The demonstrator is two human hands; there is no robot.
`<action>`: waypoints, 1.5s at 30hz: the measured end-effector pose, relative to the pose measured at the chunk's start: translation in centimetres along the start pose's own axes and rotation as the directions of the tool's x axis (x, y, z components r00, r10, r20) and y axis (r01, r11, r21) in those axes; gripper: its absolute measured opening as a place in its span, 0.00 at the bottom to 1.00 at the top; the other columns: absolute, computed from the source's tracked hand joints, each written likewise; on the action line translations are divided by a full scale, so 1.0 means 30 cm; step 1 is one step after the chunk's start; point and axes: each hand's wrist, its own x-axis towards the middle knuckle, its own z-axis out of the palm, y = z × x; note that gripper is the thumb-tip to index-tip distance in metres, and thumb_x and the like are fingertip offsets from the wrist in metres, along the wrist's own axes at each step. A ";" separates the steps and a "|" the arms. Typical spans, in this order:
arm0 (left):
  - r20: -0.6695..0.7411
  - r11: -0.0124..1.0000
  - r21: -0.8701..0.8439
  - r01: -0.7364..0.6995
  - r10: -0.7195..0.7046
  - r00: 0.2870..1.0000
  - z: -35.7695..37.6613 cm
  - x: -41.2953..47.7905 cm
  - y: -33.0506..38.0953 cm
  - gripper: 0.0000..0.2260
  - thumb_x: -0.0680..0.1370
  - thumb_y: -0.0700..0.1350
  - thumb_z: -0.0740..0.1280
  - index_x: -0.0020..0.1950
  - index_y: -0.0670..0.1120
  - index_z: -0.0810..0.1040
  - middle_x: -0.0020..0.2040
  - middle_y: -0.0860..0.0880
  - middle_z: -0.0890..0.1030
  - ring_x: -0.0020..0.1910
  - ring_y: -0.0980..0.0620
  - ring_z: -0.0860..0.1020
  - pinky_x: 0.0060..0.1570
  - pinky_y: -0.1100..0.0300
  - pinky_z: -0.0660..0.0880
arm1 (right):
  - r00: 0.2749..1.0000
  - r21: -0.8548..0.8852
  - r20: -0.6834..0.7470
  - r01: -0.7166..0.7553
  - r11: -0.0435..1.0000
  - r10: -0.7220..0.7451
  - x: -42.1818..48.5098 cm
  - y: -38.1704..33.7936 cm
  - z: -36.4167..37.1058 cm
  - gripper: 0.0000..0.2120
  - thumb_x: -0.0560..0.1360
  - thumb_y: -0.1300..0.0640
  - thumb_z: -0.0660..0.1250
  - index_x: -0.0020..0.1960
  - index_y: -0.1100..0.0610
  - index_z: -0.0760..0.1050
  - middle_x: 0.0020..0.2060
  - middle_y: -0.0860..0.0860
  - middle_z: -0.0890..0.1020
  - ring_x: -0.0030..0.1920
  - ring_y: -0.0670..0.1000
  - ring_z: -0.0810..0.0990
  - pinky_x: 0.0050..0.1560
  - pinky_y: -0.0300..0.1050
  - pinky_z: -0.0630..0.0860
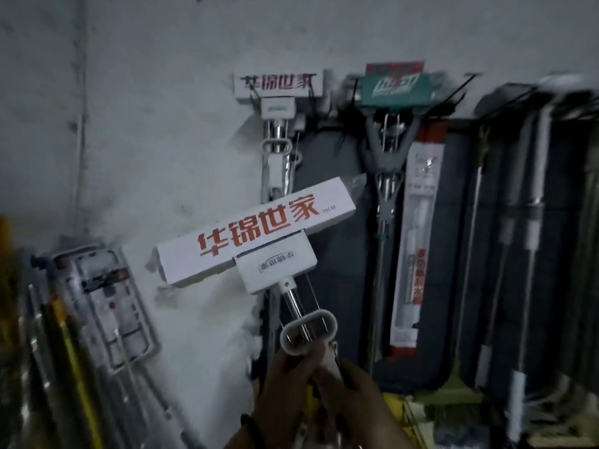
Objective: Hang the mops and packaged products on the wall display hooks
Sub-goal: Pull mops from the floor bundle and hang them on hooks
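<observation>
I hold a sponge mop (256, 236) head-up in front of the wall; its head is in a white sleeve with red characters and it tilts to the left. My left hand (288, 393) grips the shaft below the grey squeeze handle (308, 332). My right hand (359, 403) grips the same shaft just to the right. A matching white-sleeved mop (278, 89) hangs on the wall above. To its right hangs a green-sleeved mop (396, 89).
A long red-and-white packaged product (416, 234) hangs right of the green mop. Dark panels and several metal-handled tools (531, 222) fill the right wall. A white wire-framed item (107, 306) and yellow poles (64, 345) stand at the lower left.
</observation>
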 end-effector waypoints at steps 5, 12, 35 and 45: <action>0.098 0.996 0.042 -0.084 0.080 0.992 0.160 0.119 0.129 0.11 0.83 0.43 0.67 0.63 0.50 0.84 0.59 0.42 0.86 0.59 0.40 0.84 0.63 0.40 0.78 | 0.991 0.034 -0.063 0.124 0.992 -0.122 0.039 -0.172 -0.134 0.15 0.79 0.44 0.72 0.60 0.53 0.84 0.50 0.54 0.89 0.51 0.55 0.89 0.56 0.59 0.84; 0.242 0.978 0.091 -0.188 0.161 0.957 0.340 0.285 0.270 0.12 0.84 0.43 0.65 0.66 0.46 0.82 0.61 0.42 0.85 0.63 0.41 0.83 0.67 0.42 0.76 | 0.953 0.061 -0.054 0.301 0.952 -0.298 0.129 -0.369 -0.323 0.10 0.84 0.54 0.66 0.63 0.55 0.81 0.52 0.57 0.89 0.53 0.58 0.88 0.56 0.56 0.83; 0.227 0.894 0.173 -0.413 0.372 0.900 0.934 0.902 0.804 0.10 0.84 0.42 0.65 0.63 0.40 0.81 0.52 0.42 0.87 0.44 0.47 0.86 0.37 0.57 0.81 | 0.797 0.214 -0.301 0.591 0.778 -0.523 0.727 -0.977 -0.755 0.11 0.84 0.51 0.66 0.62 0.56 0.79 0.51 0.56 0.88 0.52 0.58 0.88 0.57 0.65 0.84; 0.176 0.874 0.292 -0.389 0.351 0.920 0.994 1.087 0.753 0.11 0.85 0.43 0.64 0.64 0.40 0.80 0.59 0.39 0.85 0.55 0.40 0.84 0.53 0.46 0.82 | 0.844 0.223 -0.262 0.524 0.822 -0.467 0.895 -0.957 -0.845 0.13 0.84 0.51 0.66 0.64 0.58 0.79 0.54 0.59 0.87 0.55 0.61 0.87 0.59 0.64 0.83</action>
